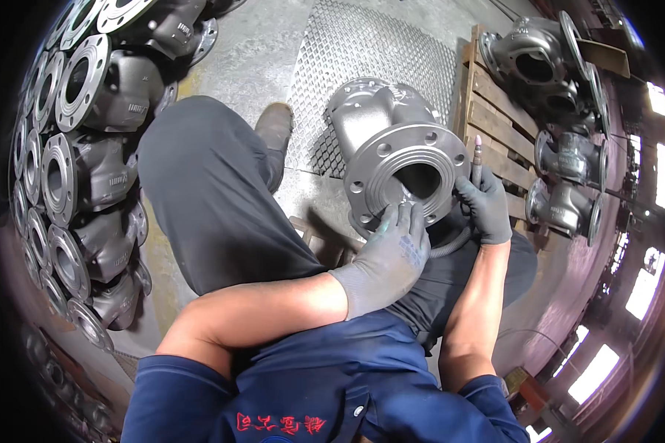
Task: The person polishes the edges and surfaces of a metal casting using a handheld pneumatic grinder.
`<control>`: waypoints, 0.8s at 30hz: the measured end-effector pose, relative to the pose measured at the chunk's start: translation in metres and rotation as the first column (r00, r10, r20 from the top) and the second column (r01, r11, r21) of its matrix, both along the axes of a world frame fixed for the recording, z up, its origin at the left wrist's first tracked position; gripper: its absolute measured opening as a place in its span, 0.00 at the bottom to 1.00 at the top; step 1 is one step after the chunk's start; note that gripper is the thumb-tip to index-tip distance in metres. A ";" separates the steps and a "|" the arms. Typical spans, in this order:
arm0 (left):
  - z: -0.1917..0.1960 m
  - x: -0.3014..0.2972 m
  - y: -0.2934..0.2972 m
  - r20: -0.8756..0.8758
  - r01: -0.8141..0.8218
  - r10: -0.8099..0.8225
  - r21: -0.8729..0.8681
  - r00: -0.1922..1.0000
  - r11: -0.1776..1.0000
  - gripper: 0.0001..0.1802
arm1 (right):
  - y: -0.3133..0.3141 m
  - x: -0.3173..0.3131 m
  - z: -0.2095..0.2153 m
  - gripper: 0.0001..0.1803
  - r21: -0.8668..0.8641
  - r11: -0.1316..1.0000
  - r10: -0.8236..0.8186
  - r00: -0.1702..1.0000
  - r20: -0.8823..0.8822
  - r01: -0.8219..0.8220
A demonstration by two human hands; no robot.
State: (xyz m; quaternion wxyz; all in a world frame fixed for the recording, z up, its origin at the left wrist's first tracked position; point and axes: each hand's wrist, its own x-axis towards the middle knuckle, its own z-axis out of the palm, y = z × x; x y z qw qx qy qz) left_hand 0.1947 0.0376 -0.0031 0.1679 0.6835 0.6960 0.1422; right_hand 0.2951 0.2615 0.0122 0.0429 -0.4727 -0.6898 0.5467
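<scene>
Grey metal pipe fitting (pixel 377 162) stands mid-scene before you; your left hand (pixel 388 258), fingers extended, covers part of its near side. Your right hand (pixel 489 210) grips a pink-tipped tool (pixel 477 159). Stacked castings (pixel 129 92) crowd left; wooden pallet (pixel 497 96), right.

We cannot see the lower end of the slim tool (pixel 477 155), wrapped by the fingers (pixel 467 190) of the right hand (pixel 490 210). The left hand (pixel 388 255) covers part of the front flange (pixel 363 166), and we cannot tell how far its fingertips reach into the bore. The grey hose (pixel 451 246) is lost behind that hand. The castings at lower left (pixel 63 380) are too dim for us to separate.
</scene>
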 end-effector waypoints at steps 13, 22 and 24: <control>-0.003 0.000 -0.012 0.014 0.102 -0.102 -0.008 0.995 0.995 0.25 | -0.022 0.027 -0.008 0.18 -0.179 0.984 -0.010 0.999 -0.043 0.002; -0.005 -0.005 -0.013 -0.015 0.109 -0.109 0.057 0.994 0.992 0.24 | -0.028 -0.002 0.002 0.16 -0.006 1.000 -0.001 0.999 -0.049 0.001; -0.005 -0.009 -0.013 -0.026 0.090 -0.088 0.077 0.996 0.993 0.22 | -0.026 -0.007 0.002 0.15 0.015 0.999 0.039 0.998 -0.050 -0.038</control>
